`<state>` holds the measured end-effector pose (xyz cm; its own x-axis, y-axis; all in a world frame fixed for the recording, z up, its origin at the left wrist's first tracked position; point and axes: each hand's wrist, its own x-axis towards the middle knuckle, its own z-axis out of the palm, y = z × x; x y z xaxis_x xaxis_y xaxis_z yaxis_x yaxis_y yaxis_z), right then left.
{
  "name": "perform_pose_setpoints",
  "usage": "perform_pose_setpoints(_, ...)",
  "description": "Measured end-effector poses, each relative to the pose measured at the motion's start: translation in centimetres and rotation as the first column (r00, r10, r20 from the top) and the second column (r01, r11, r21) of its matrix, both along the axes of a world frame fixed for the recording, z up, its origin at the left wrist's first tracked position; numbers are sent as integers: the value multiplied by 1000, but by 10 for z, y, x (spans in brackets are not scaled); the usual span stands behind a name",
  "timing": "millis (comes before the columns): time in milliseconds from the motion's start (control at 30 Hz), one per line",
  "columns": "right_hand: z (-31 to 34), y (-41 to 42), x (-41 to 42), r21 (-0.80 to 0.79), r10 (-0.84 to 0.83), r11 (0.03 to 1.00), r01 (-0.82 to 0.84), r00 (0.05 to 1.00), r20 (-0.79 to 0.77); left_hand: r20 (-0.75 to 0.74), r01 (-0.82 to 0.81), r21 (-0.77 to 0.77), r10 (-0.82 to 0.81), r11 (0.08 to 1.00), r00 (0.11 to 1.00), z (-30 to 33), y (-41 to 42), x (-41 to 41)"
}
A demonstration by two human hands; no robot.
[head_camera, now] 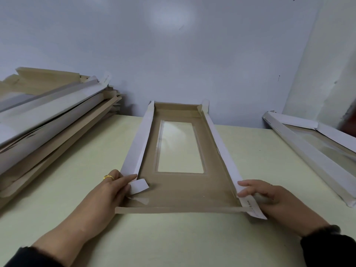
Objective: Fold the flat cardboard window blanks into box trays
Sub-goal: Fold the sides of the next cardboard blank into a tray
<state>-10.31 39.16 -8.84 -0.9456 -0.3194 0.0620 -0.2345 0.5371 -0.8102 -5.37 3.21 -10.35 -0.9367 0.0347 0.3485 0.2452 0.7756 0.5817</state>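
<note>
A long brown cardboard window blank (179,186) lies lengthwise on the pale table, its clear window (179,147) in the middle. Both long white side walls stand folded up, and the far end wall is up too. The near end flap (173,210) lies flat. My left hand (113,189) holds the near end of the left wall, its thumb on a small white corner tab (139,186). My right hand (269,197) grips the near end of the right wall, fingers curled around the white corner tab (250,206).
A tall pile of flat blanks (48,120) rests at the left against the wall. A folded tray (316,151) lies at the right edge of the pale table (173,239). The grey wall stands close behind.
</note>
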Motion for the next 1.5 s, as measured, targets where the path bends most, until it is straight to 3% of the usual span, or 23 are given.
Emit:
perform_pose_setpoints(367,2,11,2,-194,-81,976,102,990,112,69,-8,133,-2,991,998,3,1,2)
perform_pose_setpoints(533,-1,-7,5,-298,-220,934,196,974,-49,34,10,111,-14,994,999,0,2,1)
perform_pose_setpoints(633,-5,-22,5,-87,-231,973,214,914,-333,-9,-3,122,4,992,1000,2,1,2)
perform_pose_setpoints(700,-5,-30,7,103,-123,973,207,841,-527,-41,-5,74,8,997,999,4,1,2)
perform_pose_setpoints(767,-4,-35,10,260,15,947,188,784,-620,-75,9,-19,-10,1000,997,7,3,3)
perform_pose_setpoints(900,-4,-28,15,424,157,887,180,746,-647,-79,52,-60,-57,997,995,10,3,7)
perform_pose_setpoints(1033,-5,-16,22,487,240,867,103,771,-590,-53,72,89,-68,993,996,10,-6,8)
perform_pose_setpoints(1133,-7,-8,26,527,308,850,9,803,-511,51,129,178,-140,976,989,11,-14,9)
perform_pose_setpoints(1267,-10,-11,23,438,261,899,-18,826,-500,161,213,242,-256,947,953,12,-26,10)
perform_pose_setpoints(1367,-11,-18,20,267,128,964,14,851,-509,198,243,222,-288,944,937,11,-30,11)
perform_pose_setpoints(1500,-10,-27,16,28,-38,998,52,925,-379,127,190,227,-222,955,967,14,-17,11)
